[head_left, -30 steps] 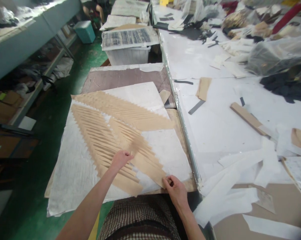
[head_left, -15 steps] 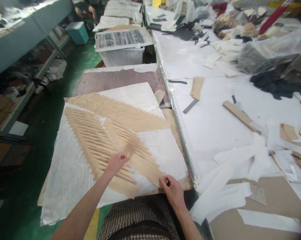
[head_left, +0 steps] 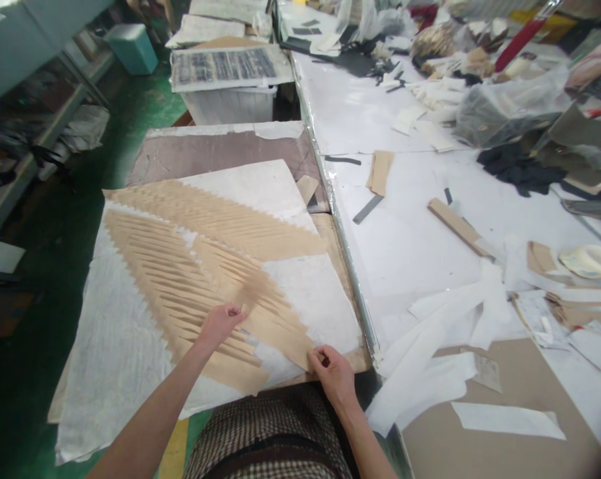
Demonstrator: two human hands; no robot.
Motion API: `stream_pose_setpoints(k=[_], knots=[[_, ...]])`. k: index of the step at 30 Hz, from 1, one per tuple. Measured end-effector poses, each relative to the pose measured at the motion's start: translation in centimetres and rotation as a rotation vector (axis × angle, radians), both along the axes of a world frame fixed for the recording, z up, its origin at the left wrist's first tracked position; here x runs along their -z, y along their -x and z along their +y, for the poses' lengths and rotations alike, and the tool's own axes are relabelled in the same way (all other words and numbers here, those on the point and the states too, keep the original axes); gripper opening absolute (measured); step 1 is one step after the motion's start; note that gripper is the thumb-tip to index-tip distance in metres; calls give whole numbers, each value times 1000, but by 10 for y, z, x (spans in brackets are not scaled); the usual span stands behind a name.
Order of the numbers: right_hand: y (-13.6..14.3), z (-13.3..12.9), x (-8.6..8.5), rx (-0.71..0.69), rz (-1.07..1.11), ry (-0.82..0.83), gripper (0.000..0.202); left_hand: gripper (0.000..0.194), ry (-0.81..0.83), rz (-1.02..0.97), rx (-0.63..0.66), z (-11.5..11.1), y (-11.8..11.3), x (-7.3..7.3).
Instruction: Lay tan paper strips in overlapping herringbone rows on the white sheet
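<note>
Thin tan strips lie overlapped in long fanned rows: a left row [head_left: 155,266], an upper row [head_left: 220,216] and a middle row [head_left: 275,326]. Under them spreads a whitish sheet [head_left: 115,346]. My left hand [head_left: 223,322] is closed in a pinch at the left edge of the middle row, beside a blurred brownish patch. At that row's near end, my right hand [head_left: 334,372] pinches the corner of a tan strip. Whether the left fingertips hold a strip's edge is too small to make out.
To the right runs a white worktable [head_left: 404,246] with a metal edge [head_left: 347,259]. On it lie white strips [head_left: 444,352], a tan bar [head_left: 457,226], black cloth [head_left: 520,166] and plastic bags [head_left: 504,110]. A white bin [head_left: 230,106] and a teal box [head_left: 132,50] stand beyond.
The head view has turned slightly right, so everything sits further left in the picture. Both hands stay at nearly the same spots on the strips.
</note>
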State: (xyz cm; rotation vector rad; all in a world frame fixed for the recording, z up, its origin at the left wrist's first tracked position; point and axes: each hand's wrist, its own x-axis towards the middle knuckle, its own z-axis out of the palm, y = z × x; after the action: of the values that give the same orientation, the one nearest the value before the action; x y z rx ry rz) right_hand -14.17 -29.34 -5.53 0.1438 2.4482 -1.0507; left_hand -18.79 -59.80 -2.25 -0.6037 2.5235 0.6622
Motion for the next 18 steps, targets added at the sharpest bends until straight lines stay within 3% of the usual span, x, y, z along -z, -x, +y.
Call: stream_pose_setpoints(k=[8, 18], knots=[[7, -4, -7, -9, -56, -71, 24, 29, 77, -43, 19, 2, 2, -2], [14, 0, -5, -24, -119, -148, 22, 31, 169, -55, 37, -11, 17, -2]])
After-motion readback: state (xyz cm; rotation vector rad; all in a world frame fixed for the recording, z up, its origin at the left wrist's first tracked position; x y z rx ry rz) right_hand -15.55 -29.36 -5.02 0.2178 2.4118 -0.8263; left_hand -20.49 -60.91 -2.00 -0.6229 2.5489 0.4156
